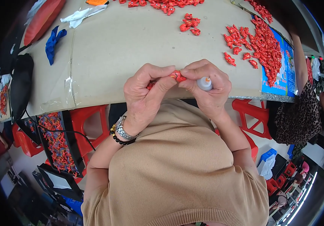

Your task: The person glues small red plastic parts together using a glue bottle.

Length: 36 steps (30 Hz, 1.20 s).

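Pinching one red piece, both hands curl narrow; the right hand also holds a white bottle.

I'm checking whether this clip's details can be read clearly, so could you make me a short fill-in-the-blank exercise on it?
1. The left hand and right hand pinch one small piece, mostly ____ in colour.
2. The small whitish bottle is in the ____ hand.
3. The silver watch is on the ____ wrist.
4. On the table, the crumpled cloth below the white one is ____.

Missing words: red; right; left; blue.
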Available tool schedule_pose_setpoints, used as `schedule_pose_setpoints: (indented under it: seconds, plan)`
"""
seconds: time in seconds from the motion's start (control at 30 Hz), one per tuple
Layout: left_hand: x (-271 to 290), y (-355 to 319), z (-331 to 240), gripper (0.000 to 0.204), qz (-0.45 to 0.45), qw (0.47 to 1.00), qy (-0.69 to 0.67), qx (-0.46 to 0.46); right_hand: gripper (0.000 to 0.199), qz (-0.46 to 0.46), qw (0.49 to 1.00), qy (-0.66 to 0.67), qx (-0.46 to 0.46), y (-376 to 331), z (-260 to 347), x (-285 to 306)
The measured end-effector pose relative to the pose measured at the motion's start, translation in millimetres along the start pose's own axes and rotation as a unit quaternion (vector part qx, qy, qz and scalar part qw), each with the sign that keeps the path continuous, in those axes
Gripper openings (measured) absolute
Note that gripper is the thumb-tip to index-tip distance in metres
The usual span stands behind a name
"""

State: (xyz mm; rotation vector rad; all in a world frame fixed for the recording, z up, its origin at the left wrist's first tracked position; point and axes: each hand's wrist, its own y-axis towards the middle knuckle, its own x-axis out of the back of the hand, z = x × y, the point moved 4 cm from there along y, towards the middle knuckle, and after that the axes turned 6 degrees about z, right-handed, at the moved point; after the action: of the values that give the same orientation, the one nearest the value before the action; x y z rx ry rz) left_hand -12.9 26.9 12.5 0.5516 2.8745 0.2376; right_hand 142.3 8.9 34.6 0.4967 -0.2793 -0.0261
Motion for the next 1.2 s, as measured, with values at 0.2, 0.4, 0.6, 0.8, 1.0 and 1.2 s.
schedule_pose_setpoints:
  seconds: [0.2, 0.4, 0.6, 0.8, 1.0, 1.2]
  plan:
    - [-3.8, 1.4, 7.7, 0.011, 0.014, 1.000, 0.009, 0.017, 0.020, 0.008, 0.999, 0.024, -0.022, -9.3, -15.0, 0.3]
    - [-4.3, 3.3, 15.7, 0.011, 0.006, 0.997, 0.067, 0.034, 0.014, -0.005, 0.996, 0.082, -0.040, -14.1, -28.9, 0.8]
    - [-7.8, 8.1, 18.0, 0.011, 0.004, 0.997, 0.067, 0.029, 0.013, -0.004, 0.996, 0.083, -0.039, -11.6, -34.8, 3.4]
    - [-6.7, 7.9, 24.5, 0.010, 0.009, 0.995, 0.083, 0.049, 0.015, 0.013, 0.994, 0.097, -0.044, -11.6, -36.4, 5.7]
    - [-5.0, 7.3, 30.3, 0.013, -0.006, 0.996, 0.069, 0.051, 0.017, 0.005, 0.992, 0.119, -0.044, -12.5, -40.3, 8.6]
    - [-13.3, 16.0, 22.2, 0.022, 0.016, 0.998, 0.048, 0.048, 0.019, -0.021, 0.994, 0.097, -0.049, -13.6, -36.5, 14.6]
